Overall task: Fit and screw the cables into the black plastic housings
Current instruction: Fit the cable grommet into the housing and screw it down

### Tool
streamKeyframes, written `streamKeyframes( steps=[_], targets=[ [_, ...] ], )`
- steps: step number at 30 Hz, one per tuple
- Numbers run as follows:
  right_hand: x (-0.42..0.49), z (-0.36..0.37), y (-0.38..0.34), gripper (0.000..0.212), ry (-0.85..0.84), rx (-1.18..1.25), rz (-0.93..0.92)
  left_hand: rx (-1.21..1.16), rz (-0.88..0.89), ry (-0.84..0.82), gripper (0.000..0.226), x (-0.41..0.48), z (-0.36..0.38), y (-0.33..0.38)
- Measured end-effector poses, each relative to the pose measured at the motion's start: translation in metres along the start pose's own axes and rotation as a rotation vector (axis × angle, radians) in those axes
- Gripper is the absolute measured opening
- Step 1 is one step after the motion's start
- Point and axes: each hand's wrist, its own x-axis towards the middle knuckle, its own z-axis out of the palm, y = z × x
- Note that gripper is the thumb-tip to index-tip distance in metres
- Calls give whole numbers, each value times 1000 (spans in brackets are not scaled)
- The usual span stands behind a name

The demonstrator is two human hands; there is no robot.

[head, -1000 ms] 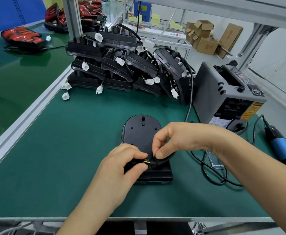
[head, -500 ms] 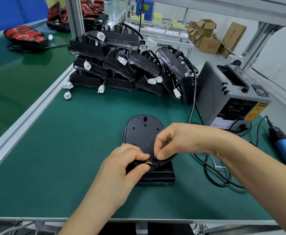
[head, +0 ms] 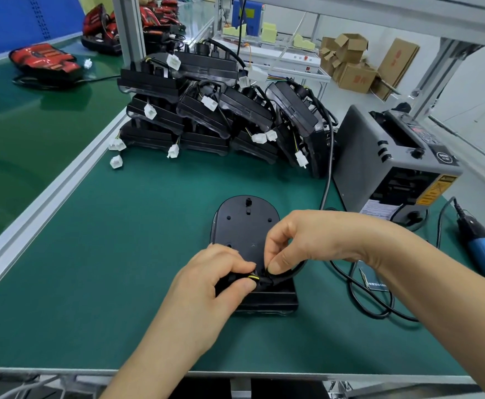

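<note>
A black plastic housing (head: 245, 226) with a rounded far end lies flat on the green mat in front of me. Over its near end, my left hand (head: 215, 280) pinches the yellow-marked wires at the cable's tip between thumb and fingers. My right hand (head: 301, 240) pinches the black cable (head: 288, 276) just to the right of that spot, thumb on top. From there the cable curves off to the right, over the housing's edge. My fingers hide the point where it meets the housing.
A heap of black housings (head: 221, 110) with white connectors is stacked at the back of the mat. A grey tape dispenser (head: 390, 159) stands at the right, a blue electric screwdriver (head: 483, 251) lies further right, and loose black cord loops (head: 373, 298) lie between.
Both hands stay at the housing's near end with barely any shift. The right thumb has pressed slightly lower onto the cable; the view has edged a little.
</note>
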Motion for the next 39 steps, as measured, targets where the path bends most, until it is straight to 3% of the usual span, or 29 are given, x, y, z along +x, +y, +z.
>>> streamKeyframes(
  steps=[19,23,27,39],
  targets=[
    [6,-4,-18,12,-53,-279,66,114,10,19,16,2,1,6],
    [4,-2,-15,10,-32,-276,59,205,16,55,36,6,16,15],
    [2,0,-11,15,-11,-242,58,327,68,128,29,9,29,17],
    [3,-2,-13,9,-24,-261,39,234,104,81,17,6,24,10]
  ],
)
